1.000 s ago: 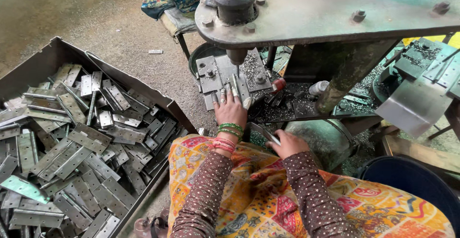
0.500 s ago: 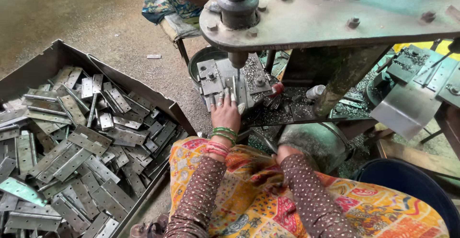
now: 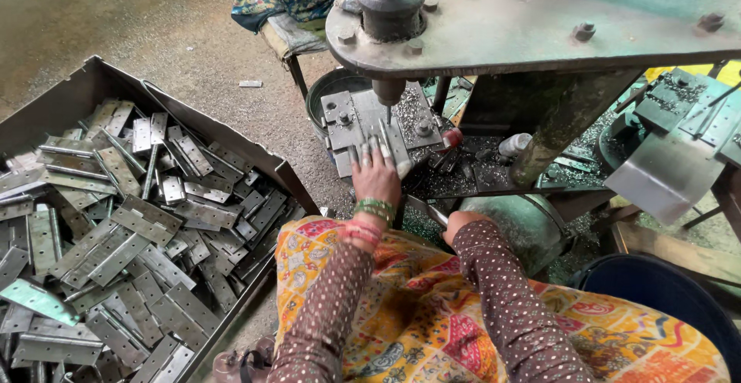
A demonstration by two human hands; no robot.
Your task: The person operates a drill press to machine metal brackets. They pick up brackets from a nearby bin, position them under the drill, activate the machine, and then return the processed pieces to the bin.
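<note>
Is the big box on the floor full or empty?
Full. The box is heaped with flat grey metal hinges, right up to its walls.

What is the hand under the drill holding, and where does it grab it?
The left hand presses flat on a metal hinge plate on the drill's work plate, fingertips on its near end. The right hand is hidden.

a flat grey metal hinge plate point(image 3: 369, 138) lies on the drill press bed point(image 3: 343, 117), directly under the bit.
</note>
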